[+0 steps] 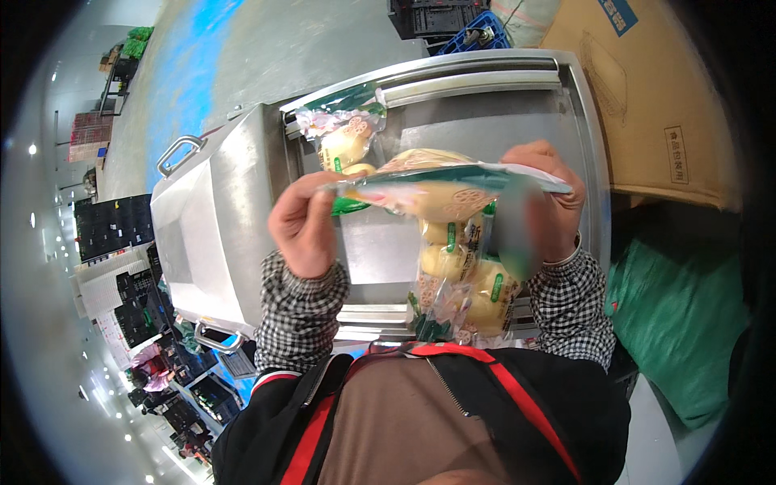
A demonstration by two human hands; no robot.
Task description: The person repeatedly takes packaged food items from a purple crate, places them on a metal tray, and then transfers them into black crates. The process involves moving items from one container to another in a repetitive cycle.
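Between my hands a clear printed plastic bag [451, 197] of sliced or peeled pale produce, seemingly lotus root, hangs over a stainless steel chamber vacuum sealer [376, 248]. My left hand [308, 221] pinches one corner of the bag's open-looking green edge; my right hand [548, 194] grips the opposite corner, partly blurred. Below the held bag, filled bags [445, 260] lie over the sealing bar nearest me. Another filled bag [348, 142] rests across the far sealing bar [473, 85] at its left end. Part of the chamber floor is hidden by the held bag.
The sealer's raised lid [212, 212] with metal handles is at left. A cardboard box [661, 109] and a green sack [673, 327] stand at right. Black crates [436, 18] and a blue crate [479, 36] lie beyond. People [151, 370] are far off at lower left.
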